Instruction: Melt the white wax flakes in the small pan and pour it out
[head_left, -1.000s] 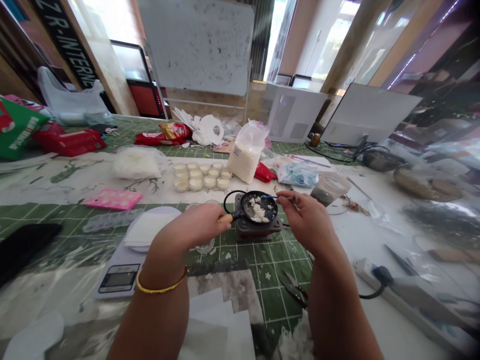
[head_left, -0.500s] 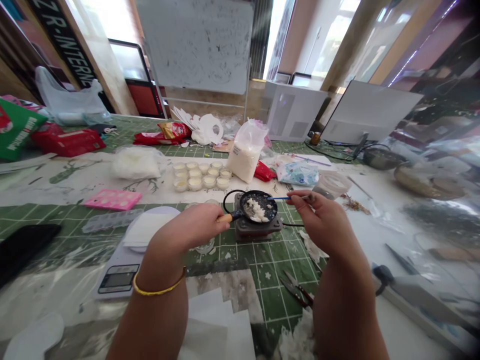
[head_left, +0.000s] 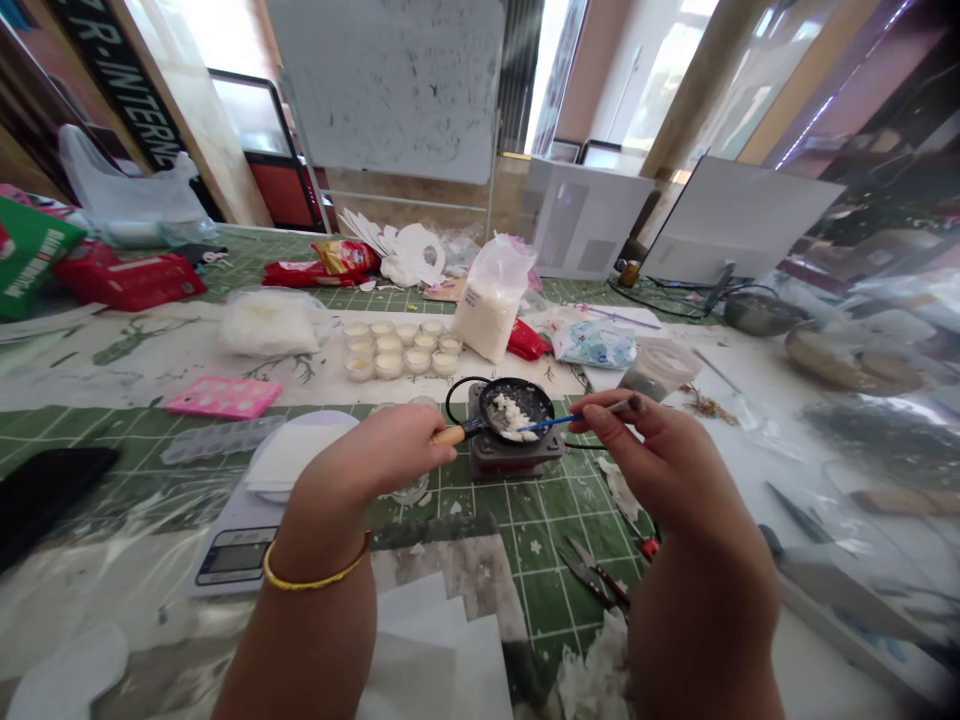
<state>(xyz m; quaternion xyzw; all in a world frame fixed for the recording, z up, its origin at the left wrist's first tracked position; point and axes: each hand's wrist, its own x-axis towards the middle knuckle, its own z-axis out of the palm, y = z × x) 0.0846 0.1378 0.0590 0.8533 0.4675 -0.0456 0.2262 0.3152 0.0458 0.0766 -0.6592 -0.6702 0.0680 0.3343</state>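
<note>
Above hotplate [head_left: 516,460] — left hand [head_left: 375,455] gripping pan [head_left: 525,402], right hand [head_left: 671,465] pinching stirrer [head_left: 574,419]

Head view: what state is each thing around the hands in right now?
Small black pan: over the hot plate, white flakes heaped inside.
Left hand: gripping the pan's wooden handle.
Right hand: pinching a blue stirrer, its tip at the flakes.
Hot plate: beneath the pan, cord attached.
Small jars: uncovered, pale-filled, in rows.
Plastic bag of white powder: standing upright.
Pink mould: lying flat.

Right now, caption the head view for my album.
Left hand holds a black pan on a hot plate; right hand pokes white flakes with a blue stick.
</note>
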